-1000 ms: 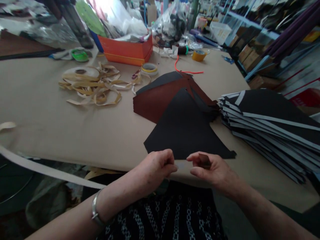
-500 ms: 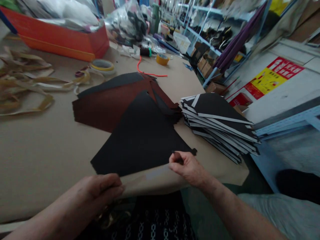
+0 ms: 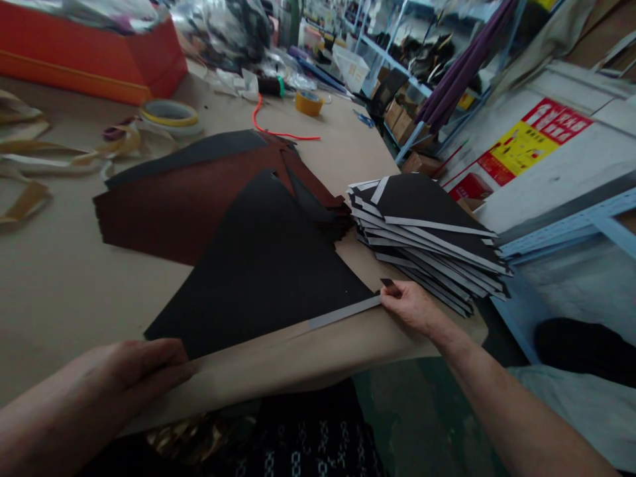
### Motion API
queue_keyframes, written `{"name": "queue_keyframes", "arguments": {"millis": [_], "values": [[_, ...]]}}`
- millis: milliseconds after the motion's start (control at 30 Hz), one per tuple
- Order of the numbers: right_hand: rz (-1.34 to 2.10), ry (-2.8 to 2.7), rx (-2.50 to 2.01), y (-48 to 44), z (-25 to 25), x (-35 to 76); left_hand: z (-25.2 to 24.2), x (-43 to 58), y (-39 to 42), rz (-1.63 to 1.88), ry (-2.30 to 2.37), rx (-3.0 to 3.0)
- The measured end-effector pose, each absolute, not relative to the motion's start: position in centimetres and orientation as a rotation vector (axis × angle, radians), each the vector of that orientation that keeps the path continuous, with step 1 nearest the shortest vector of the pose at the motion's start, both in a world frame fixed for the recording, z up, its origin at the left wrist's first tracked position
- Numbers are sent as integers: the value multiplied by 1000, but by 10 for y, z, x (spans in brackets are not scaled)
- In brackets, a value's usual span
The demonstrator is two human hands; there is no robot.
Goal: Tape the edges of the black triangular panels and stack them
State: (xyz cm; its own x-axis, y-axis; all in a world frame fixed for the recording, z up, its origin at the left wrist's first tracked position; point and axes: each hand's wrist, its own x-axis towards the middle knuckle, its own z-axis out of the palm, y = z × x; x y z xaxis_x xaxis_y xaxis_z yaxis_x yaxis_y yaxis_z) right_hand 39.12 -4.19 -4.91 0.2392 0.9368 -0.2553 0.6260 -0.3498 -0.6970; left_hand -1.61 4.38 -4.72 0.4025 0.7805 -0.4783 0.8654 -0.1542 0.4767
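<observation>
A black curved-edge sheet of leather-like material lies flat in front of me. Along its near edge runs a narrow grey-white strip of tape, faint toward its left end. My right hand pinches the tape's right end at the sheet's right corner; a small dark brown piece pokes up from these fingers. Beside the sheet's near left corner, my left hand is closed, thumb against fingers, low over the table edge. Whatever it grips is hidden.
Brown and black sheets lie beyond the black one. On the right stands a stack of black pieces with white-taped edges. Farther back are tape rolls, an orange cord and an orange box. The brown-papered table ends close to me.
My right hand has moved right to the sheet's corner, and my left hand has moved left, farther apart. The grey-white tape now shows clearly along the near edge. The view has shifted somewhat.
</observation>
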Motion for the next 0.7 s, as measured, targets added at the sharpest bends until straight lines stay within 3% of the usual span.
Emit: {"name": "queue_keyframes", "arguments": {"millis": [333,533,700], "values": [[794,-1589,-2157,-41,-51,391,-49,-14,52,-271,1381,1939],[576,-1704,-2257,-39,-26,386,-48,-12,52,-292,1384,1975],[816,-1943,-1913,-33,-12,361,-32,-3,49,-393,1368,1984]]}}
